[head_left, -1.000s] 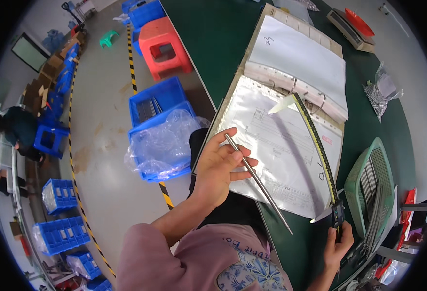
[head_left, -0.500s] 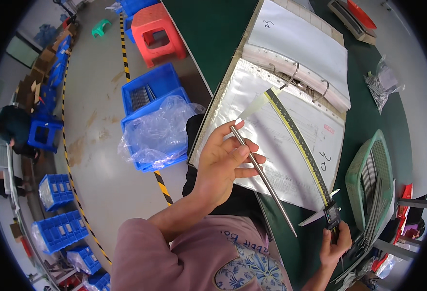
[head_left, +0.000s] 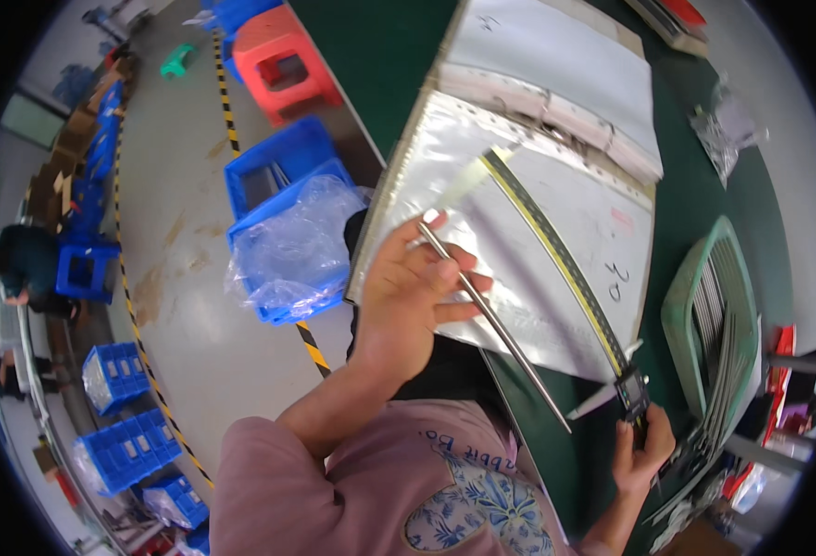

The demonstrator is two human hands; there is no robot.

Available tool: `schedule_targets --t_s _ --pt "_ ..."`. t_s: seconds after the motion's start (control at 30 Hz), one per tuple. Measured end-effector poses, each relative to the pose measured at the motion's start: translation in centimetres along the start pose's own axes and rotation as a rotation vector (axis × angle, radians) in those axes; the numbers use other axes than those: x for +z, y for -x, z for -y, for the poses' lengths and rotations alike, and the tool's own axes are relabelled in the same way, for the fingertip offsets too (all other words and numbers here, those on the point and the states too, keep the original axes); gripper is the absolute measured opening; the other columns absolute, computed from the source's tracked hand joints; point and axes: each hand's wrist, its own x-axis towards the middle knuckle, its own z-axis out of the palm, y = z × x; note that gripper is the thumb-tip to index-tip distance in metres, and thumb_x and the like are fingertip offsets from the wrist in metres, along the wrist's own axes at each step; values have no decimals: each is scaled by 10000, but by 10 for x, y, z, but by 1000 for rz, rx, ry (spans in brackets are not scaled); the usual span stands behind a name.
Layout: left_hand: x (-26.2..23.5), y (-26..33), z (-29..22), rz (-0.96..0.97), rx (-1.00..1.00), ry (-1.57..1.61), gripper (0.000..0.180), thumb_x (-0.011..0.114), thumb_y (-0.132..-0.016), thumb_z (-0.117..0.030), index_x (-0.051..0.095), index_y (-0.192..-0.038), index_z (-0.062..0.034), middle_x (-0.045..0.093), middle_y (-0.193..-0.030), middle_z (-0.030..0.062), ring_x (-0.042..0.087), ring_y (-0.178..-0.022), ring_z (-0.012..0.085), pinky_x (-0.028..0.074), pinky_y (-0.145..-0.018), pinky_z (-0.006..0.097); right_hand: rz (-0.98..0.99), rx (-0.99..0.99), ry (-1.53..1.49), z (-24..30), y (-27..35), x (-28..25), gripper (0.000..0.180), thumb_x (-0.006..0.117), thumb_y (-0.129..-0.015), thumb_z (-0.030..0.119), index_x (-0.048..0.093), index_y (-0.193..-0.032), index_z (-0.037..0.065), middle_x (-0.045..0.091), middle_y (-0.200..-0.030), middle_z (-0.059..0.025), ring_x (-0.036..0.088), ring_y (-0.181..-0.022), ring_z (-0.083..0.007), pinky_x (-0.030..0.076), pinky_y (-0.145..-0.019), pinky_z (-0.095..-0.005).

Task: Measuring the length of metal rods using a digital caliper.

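My left hand (head_left: 408, 296) is closed round the upper part of a thin metal rod (head_left: 510, 345), which slants down to the right. In my right hand (head_left: 647, 450) is a long digital caliper (head_left: 553, 248), gripped near its dark display. The caliper's beam reaches up and left over an open ring binder (head_left: 417, 167) with plastic-sleeved sheets. One outer jaw points toward the rod's lower end; I cannot tell whether they touch. Both hands are above the near side of the green table.
A green basket (head_left: 673, 320) of metal rods stands at the right, with more rods beside it. A clear bag of small parts (head_left: 725, 139) lies farther back. Left of the table are blue bins (head_left: 320, 171) under clear plastic and a red stool (head_left: 288, 60). Someone bends over far left.
The whole view has shifted slightly, so binder and table appear a little higher and farther left. Both hands keep their holds on the rod and the caliper.
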Motion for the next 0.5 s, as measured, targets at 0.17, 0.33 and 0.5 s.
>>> schedule_targets --t_s 0.17,0.33,0.5 --pt "-5 -1 -7 25 124 -34 424 467 -843 -45 311 -1236 -42 545 -936 91 607 -796 222 555 -623 338 31 -24 27 8 -13 -3 256 617 -644 119 522 -824 -36 424 -582 -98 403 -419 -208 311 -396 -286" --pt "-12 -5 -10 44 139 5 419 432 -856 -31 293 -1251 -24 543 -934 106 598 -810 221 564 -647 344 63 -24 40 10 -16 -2 246 629 -627 117 530 -800 -27 426 -553 -84 407 -410 -189 310 -386 -274" --pt "-13 -4 -9 74 134 -25 422 426 -854 -15 289 -1253 -16 543 -935 114 596 -812 223 563 -652 344 45 -12 53 11 -12 -2 253 653 -631 145 534 -787 -14 428 -546 -73 417 -410 -187 311 -381 -278"
